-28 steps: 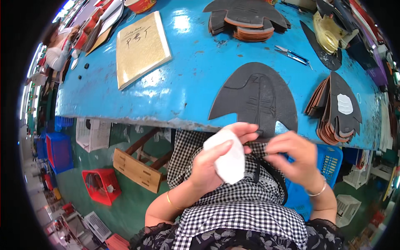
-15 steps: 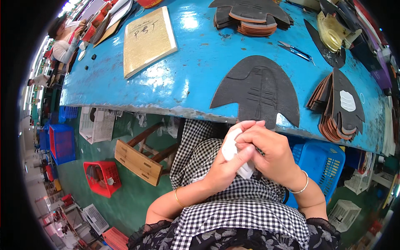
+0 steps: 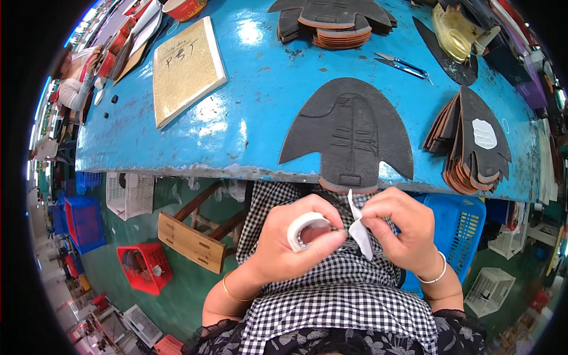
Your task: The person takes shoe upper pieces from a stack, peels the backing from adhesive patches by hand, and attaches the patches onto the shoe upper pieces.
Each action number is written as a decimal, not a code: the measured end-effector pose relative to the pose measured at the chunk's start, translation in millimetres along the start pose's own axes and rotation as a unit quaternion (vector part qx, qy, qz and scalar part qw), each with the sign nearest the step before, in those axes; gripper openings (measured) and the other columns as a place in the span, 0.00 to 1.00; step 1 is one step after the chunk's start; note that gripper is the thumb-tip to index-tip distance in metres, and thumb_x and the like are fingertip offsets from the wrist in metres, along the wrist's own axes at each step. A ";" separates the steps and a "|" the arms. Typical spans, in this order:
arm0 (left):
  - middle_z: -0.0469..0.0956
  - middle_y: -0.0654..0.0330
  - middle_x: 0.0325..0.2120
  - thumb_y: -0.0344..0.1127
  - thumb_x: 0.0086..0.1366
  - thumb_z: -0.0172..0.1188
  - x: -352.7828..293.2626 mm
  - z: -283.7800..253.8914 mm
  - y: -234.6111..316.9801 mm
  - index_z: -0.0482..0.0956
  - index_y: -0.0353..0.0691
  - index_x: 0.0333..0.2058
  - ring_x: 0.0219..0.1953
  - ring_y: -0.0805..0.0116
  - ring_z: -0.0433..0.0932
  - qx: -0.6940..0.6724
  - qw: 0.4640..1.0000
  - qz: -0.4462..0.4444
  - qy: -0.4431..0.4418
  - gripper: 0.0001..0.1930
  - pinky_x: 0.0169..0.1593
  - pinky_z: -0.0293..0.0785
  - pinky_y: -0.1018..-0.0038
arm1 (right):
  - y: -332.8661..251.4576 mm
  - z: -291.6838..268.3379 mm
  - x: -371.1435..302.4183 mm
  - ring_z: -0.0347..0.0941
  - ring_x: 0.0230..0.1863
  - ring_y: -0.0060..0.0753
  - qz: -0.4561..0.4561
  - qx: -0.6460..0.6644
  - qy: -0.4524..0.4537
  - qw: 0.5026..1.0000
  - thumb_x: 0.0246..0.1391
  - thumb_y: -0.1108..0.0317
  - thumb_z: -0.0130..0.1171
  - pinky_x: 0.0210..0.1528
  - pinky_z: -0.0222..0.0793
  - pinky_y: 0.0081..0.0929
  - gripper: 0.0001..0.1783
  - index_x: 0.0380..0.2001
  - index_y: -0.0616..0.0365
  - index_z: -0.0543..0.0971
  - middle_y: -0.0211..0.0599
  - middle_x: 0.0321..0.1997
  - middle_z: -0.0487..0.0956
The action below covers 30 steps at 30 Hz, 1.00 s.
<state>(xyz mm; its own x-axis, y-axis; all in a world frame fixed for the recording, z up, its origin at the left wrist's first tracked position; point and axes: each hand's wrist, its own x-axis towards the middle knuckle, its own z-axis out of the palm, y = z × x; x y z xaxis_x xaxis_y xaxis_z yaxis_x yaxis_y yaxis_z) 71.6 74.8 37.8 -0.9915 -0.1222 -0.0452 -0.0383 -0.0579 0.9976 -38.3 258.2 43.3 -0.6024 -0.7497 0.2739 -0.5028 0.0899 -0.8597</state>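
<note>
Above my lap, my left hand (image 3: 275,245) is closed around a curled white strip (image 3: 297,229) that bends into a loop in the palm. My right hand (image 3: 401,228) pinches a thin white patch (image 3: 358,231) between thumb and fingers, just right of the left fingertips. In front of both hands, a dark leather shoe upper (image 3: 349,133) lies flat, its lower tab reaching over the table's near edge. To the right is a fanned stack of dark uppers (image 3: 467,139) with a white patch (image 3: 485,134) on top.
On the blue table (image 3: 248,112) lie a gold notebook (image 3: 188,71), blue-handled thread snips (image 3: 405,67) and another stack of uppers (image 3: 340,23). A yellow tape roll (image 3: 458,44) sits far right. Below are a wooden stool (image 3: 192,239), a red basket (image 3: 144,266) and a blue basket (image 3: 458,228).
My hands have moved apart from being together. The right now holds a separate white patch, while the left keeps the curled white strip. The view has shifted slightly.
</note>
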 end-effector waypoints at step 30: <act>0.79 0.60 0.21 0.20 0.53 0.59 -1.1 -6.7 11.4 0.76 0.35 0.29 0.22 0.67 0.81 0.142 0.984 0.102 -0.026 0.05 0.27 0.75 0.77 | -8.2 7.1 17.0 0.80 0.29 0.32 0.085 0.132 -0.095 0.983 0.47 0.79 0.64 0.30 0.75 0.23 0.04 0.29 0.64 0.80 0.38 0.29 0.82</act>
<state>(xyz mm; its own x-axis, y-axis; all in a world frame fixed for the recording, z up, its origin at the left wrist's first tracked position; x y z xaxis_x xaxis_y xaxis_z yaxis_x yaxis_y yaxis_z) 73.1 67.6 48.9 -0.9870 -0.0511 0.1526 0.1359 0.2434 0.9604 -40.0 240.1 52.0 -0.5247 -0.8497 0.0518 -0.2110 0.0708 -0.9749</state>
